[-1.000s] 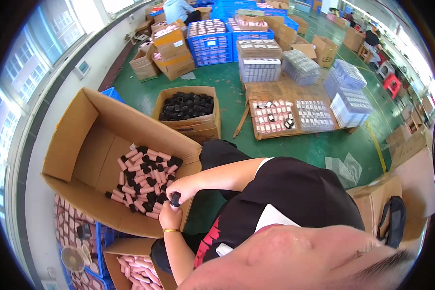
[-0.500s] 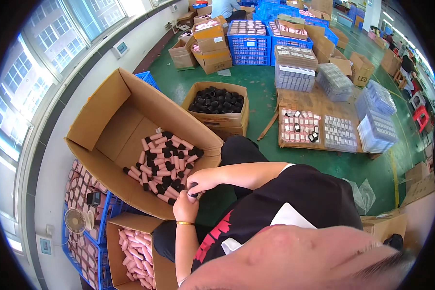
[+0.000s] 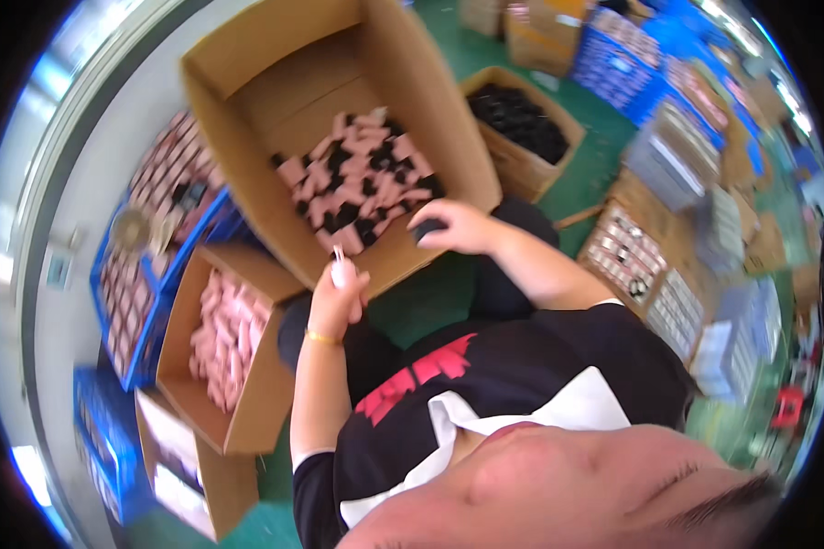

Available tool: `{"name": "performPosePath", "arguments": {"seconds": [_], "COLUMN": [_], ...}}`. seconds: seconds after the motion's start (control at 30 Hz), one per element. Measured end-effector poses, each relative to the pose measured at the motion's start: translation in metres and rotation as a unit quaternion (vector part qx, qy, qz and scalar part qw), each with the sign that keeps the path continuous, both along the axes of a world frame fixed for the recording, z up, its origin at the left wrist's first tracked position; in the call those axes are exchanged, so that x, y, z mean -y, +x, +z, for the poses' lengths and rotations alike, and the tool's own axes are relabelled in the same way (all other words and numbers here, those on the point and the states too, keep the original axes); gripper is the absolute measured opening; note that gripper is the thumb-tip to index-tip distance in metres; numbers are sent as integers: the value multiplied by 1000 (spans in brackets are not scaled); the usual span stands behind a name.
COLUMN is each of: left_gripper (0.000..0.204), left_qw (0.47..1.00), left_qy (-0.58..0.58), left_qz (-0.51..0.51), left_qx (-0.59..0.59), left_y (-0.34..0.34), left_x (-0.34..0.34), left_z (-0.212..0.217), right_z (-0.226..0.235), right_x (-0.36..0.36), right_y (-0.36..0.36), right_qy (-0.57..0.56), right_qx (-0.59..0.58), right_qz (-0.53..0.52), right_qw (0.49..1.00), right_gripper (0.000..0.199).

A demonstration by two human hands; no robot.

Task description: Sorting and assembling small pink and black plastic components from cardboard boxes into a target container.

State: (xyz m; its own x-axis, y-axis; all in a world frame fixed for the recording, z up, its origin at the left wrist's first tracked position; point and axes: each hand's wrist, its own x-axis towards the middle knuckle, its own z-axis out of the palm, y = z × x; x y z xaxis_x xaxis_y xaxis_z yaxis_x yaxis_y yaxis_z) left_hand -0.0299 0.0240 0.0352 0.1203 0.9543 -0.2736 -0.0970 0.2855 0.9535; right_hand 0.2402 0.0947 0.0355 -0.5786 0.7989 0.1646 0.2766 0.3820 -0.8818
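My left hand (image 3: 339,295) is closed round a small pale pink bottle (image 3: 343,273), with a thin whitish stem at its upper end. Off to its right, my right hand (image 3: 465,227) grips a rounded black cap (image 3: 428,231) between its fingers. Both hands are over the near edge of a big open carton (image 3: 430,101), a gap between them. Inside lies a heap of pink bottles with black caps (image 3: 357,178). Bare pink bottles (image 3: 222,343) fill a smaller carton (image 3: 178,366) at the left. Motion blurs the fine detail.
A carton of black caps (image 3: 520,123) stands past the big one. Blue crates (image 3: 137,366) of pink pieces line the left wall, with a small fan (image 3: 131,229) on them. At the right, trays (image 3: 624,252) rest on a low wooden board; stacked clear trays (image 3: 732,339) stand beside it.
My hands were together at a black-topped piece; now they are apart, the left with the pink bottle, the right with the cap. The whole view has swung, bringing the left-side cartons further in.
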Motion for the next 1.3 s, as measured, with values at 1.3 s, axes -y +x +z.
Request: {"name": "performPosePath", "arguments": {"seconds": [1.3], "left_gripper": [16], "left_qw": [880], "left_qy": [-79], "left_qz": [223], "left_qx": [412], "left_y": [2], "left_x": [-129], "left_z": [5], "right_z": [-258], "right_x": [-188], "right_y": [-79], "right_qy": [-39], "right_qx": [131], "right_qz": [33], "right_qw": [990], "right_gripper": [57]}}
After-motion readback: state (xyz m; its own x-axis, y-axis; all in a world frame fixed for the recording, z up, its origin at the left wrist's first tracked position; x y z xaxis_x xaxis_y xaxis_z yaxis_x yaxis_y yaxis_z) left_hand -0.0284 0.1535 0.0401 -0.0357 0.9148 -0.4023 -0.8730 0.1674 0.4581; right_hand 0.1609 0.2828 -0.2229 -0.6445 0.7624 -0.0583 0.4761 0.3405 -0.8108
